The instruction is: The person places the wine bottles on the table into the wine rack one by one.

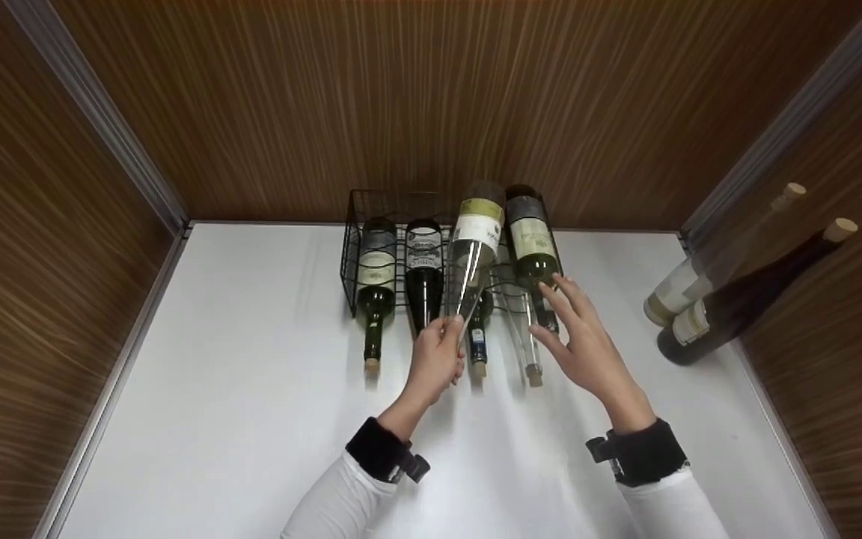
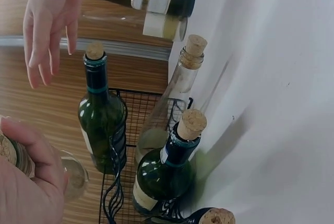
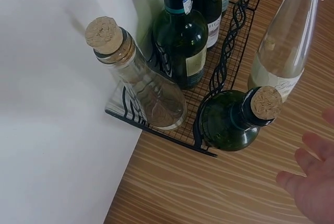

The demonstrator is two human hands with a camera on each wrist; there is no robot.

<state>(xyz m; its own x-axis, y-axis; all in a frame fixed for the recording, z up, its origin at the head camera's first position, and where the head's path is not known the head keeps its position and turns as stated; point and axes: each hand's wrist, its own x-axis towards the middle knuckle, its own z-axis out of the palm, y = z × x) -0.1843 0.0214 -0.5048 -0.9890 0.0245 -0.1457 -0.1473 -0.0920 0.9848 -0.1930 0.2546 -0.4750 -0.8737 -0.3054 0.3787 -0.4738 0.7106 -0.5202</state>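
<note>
My left hand (image 1: 435, 363) grips the neck of a clear glass wine bottle (image 1: 478, 230), which slants with its base up over the black wire wine rack (image 1: 346, 281). In the left wrist view, a cork shows at the edge of the left hand (image 2: 31, 174). Beside the rack's right end is my right hand (image 1: 588, 344), fingers spread and holding nothing. Nearest to it is a green wine bottle (image 1: 533, 238) on the rack's upper level, its neck partly hidden by the fingers in the head view. The right wrist view shows the right hand (image 3: 315, 179) apart from that corked bottle (image 3: 229, 119).
Also in the rack are a green bottle (image 1: 377, 299), a dark bottle (image 1: 425, 288), a lower green bottle (image 1: 479, 337) and a lower clear bottle (image 1: 528, 348). A dark bottle (image 1: 745, 299) and a clear bottle (image 1: 674, 296) stand at the right wall. Wood-grain panels (image 1: 431, 97) enclose the white table (image 1: 251, 419).
</note>
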